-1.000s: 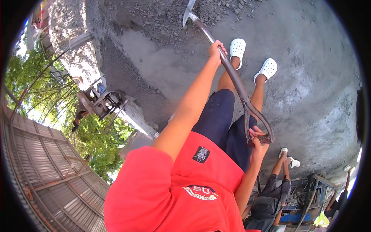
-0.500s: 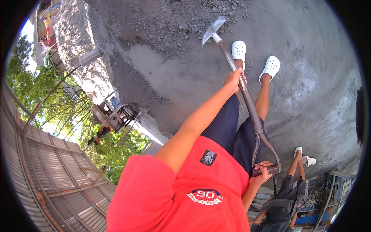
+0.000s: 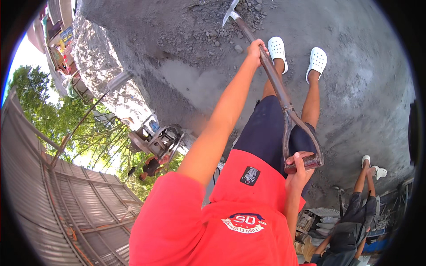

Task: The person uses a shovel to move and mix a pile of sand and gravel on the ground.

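A shovel (image 3: 277, 84) with a brown shaft slants across in front of my legs. Its metal blade (image 3: 230, 13) is at the top of the view, beside grey gravel and partly cut off by the edge. My left hand (image 3: 256, 52) wraps round the shaft, a short way behind the blade. At the near end, my right hand (image 3: 300, 167) is closed on the crossbar of the D-shaped handle (image 3: 313, 162). My two feet, in white clogs (image 3: 316, 62), stand on the ground right of the shaft.
Grey sandy ground (image 3: 355, 115) and loose stones (image 3: 213, 37) lie ahead. At left are a pale rough bank (image 3: 102, 53), a machine with a wheel (image 3: 153, 139), and a corrugated metal roof (image 3: 80, 190). Another person (image 3: 348, 235) in dark clothes stands lower right, a second (image 3: 153, 167) beyond the machine.
The shovel has shifted forward, its blade now at the view's upper edge. Both hands have moved up in the view with it, still gripping. The surroundings at left have shifted rightward.
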### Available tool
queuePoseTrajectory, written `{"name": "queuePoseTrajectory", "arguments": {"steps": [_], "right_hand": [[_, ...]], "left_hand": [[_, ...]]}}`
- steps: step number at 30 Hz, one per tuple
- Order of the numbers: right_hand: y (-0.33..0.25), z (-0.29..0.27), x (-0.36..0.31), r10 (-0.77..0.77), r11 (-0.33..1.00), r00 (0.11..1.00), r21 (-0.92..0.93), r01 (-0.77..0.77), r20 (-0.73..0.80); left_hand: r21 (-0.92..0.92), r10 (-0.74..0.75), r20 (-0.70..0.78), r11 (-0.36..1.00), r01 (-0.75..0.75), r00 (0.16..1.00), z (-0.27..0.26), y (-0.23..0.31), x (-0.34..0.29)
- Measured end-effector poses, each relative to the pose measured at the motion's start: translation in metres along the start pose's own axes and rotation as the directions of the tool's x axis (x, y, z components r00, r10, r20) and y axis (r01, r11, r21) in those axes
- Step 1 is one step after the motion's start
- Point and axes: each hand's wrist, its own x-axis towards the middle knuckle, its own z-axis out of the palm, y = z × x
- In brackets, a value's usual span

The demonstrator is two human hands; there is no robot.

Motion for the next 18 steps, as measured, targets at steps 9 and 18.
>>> {"name": "queuePoseTrajectory", "arguments": {"steps": [9,18], "right_hand": [[-0.025,-0.086,-0.025,0.03,0.995,0.957,0.1,-0.001,-0.289],[-0.067,-0.153,-0.026,-0.09,0.993,0.99,-0.086,0.081,-0.109]], "left_hand": [[0.044,-0.031,0.001,0.999,0.031,1.0,0.048,-0.106,-0.053],[-0.134,-0.081,0.056,0.987,0.088,0.995,0.045,-0.117,-0.12]]}}
